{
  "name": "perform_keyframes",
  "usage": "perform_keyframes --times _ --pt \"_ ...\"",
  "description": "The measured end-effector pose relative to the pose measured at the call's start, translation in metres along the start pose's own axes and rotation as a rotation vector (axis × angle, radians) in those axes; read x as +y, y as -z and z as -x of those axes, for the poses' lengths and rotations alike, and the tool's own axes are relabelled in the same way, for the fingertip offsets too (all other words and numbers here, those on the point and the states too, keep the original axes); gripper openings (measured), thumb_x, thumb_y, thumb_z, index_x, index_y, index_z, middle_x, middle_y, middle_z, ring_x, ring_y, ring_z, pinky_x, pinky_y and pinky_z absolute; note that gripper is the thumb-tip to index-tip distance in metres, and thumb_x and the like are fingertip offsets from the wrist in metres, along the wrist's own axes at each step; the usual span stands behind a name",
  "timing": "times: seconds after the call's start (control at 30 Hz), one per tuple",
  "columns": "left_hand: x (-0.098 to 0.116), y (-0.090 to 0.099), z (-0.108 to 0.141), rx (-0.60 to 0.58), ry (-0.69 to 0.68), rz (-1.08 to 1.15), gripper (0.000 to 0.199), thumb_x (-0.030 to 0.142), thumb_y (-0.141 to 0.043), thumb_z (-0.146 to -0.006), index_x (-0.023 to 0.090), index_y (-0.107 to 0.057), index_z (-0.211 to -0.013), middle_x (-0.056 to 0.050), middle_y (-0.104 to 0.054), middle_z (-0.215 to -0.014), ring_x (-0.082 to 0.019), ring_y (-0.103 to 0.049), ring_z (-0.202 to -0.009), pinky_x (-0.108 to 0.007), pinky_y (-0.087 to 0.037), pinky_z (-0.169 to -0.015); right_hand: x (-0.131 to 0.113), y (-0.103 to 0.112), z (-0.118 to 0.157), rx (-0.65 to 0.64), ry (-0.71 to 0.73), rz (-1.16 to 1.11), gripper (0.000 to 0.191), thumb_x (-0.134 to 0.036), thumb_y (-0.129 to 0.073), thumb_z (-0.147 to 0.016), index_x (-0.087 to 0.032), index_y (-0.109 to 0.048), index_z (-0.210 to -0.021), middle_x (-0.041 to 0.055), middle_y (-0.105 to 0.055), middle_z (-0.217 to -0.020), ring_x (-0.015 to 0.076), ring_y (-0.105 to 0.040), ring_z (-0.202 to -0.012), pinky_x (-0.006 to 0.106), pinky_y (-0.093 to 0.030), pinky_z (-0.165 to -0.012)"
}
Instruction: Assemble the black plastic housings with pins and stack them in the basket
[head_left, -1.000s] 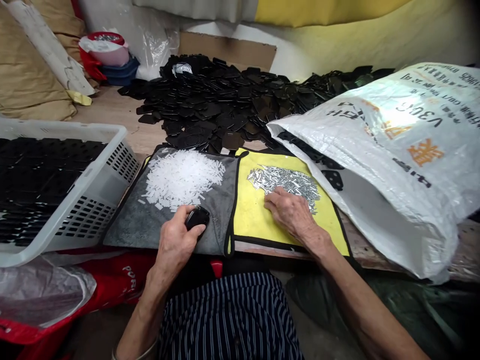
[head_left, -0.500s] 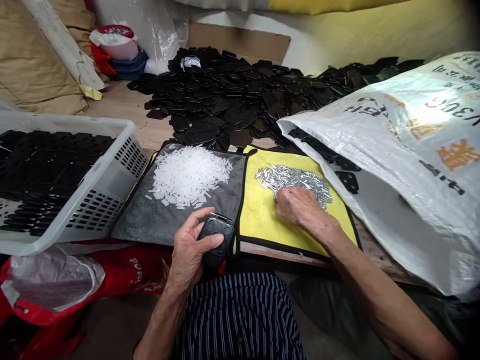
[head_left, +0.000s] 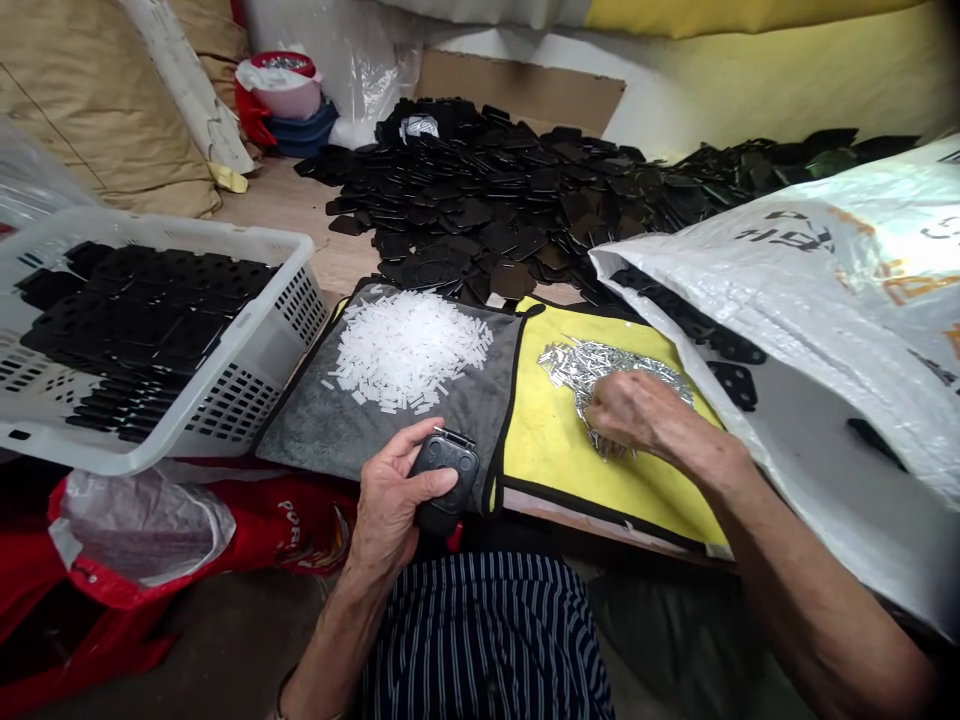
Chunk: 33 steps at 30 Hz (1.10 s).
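Note:
My left hand [head_left: 394, 490] grips a black plastic case [head_left: 444, 478], thumb on its face, above the front edge of a grey cloth [head_left: 307, 440]. A metal pin or strip shows along the case's top edge. On that cloth lies a heap of small white strips [head_left: 412, 345]. My right hand [head_left: 630, 410] is curled, fingers down, in a pile of thin silver metal pins [head_left: 574, 360] on a yellow cloth [head_left: 540, 430]. What its fingertips hold, if anything, is hidden.
Left, a white plastic basket [head_left: 300, 262] holds stacked black parts [head_left: 142, 310]. Behind the cloths spreads a large heap of black plates [head_left: 480, 200]. An open white woven sack [head_left: 832, 240] lies at right. Below the basket hangs a lined red bag [head_left: 255, 525].
The view has shifted left. My right hand has moved toward me within the pins, and some pins now lie nearer the front. My left hand still holds the case.

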<state>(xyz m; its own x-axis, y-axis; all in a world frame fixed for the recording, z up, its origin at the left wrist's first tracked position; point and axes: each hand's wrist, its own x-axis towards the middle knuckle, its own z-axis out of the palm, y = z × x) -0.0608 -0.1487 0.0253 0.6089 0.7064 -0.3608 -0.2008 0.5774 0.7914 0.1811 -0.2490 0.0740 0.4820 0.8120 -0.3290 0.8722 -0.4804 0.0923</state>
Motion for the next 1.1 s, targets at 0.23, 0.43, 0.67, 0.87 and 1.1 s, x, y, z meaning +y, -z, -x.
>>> perform_keyframes --times 0.23,0.43,0.67,0.87,1.1 --pt "-0.001 -0.012 -0.004 -0.038 0.007 0.045 0.054 0.008 -0.078 -0.052 0.014 -0.062 -0.103 -0.005 -0.069 -0.082 -0.016 -0.064 -0.067 -0.024 -0.054 -0.06 0.018 0.001 -0.001 0.133 -0.038 -0.198 0.017 -0.013 -0.042 -0.071 -0.014 -0.05 -0.057 0.0034 -0.051 -0.056 0.0105 -0.039 -0.05 0.024 -0.025 -0.049" --pt "-0.001 -0.026 -0.011 -0.077 0.04 0.066 0.053 0.008 -0.076 -0.054 0.013 -0.06 -0.104 -0.006 -0.069 -0.082 -0.015 -0.064 -0.065 -0.024 -0.054 -0.058 0.021 -0.01 0.008 0.138 -0.001 -0.597 0.016 -0.018 -0.045 -0.075 -0.013 -0.06 -0.079 0.0009 -0.056 -0.056 0.0105 -0.048 -0.048 0.022 -0.034 -0.05" --pt "-0.006 -0.036 -0.014 -0.088 0.097 0.078 0.054 0.011 -0.077 -0.053 0.015 -0.06 -0.104 -0.003 -0.069 -0.081 -0.014 -0.064 -0.062 -0.021 -0.053 -0.057 -0.023 -0.025 0.031 0.035 0.04 -1.701 0.021 -0.027 -0.067 -0.067 -0.011 -0.06 -0.077 0.0002 -0.057 -0.053 0.0086 -0.049 -0.04 0.019 -0.039 -0.038" --pt "-0.004 -0.032 -0.013 -0.072 0.122 0.125 0.055 0.008 -0.077 -0.054 0.014 -0.059 -0.105 -0.004 -0.069 -0.08 -0.014 -0.064 -0.061 -0.022 -0.053 -0.057 -0.053 -0.035 0.024 0.047 0.088 -1.955 0.018 -0.025 -0.07 -0.067 -0.01 -0.06 -0.07 0.0035 -0.061 -0.058 0.0075 -0.05 -0.041 0.017 -0.037 -0.036" --pt "-0.002 -0.023 -0.013 -0.051 0.122 0.184 0.054 0.008 -0.076 -0.054 0.015 -0.058 -0.105 -0.004 -0.069 -0.083 -0.014 -0.064 -0.065 -0.023 -0.053 -0.061 -0.082 -0.026 0.021 0.213 0.065 -2.018 0.014 -0.021 -0.07 -0.066 -0.011 -0.061 -0.072 -0.0005 -0.058 -0.049 0.0064 -0.047 -0.037 0.016 -0.036 -0.038"
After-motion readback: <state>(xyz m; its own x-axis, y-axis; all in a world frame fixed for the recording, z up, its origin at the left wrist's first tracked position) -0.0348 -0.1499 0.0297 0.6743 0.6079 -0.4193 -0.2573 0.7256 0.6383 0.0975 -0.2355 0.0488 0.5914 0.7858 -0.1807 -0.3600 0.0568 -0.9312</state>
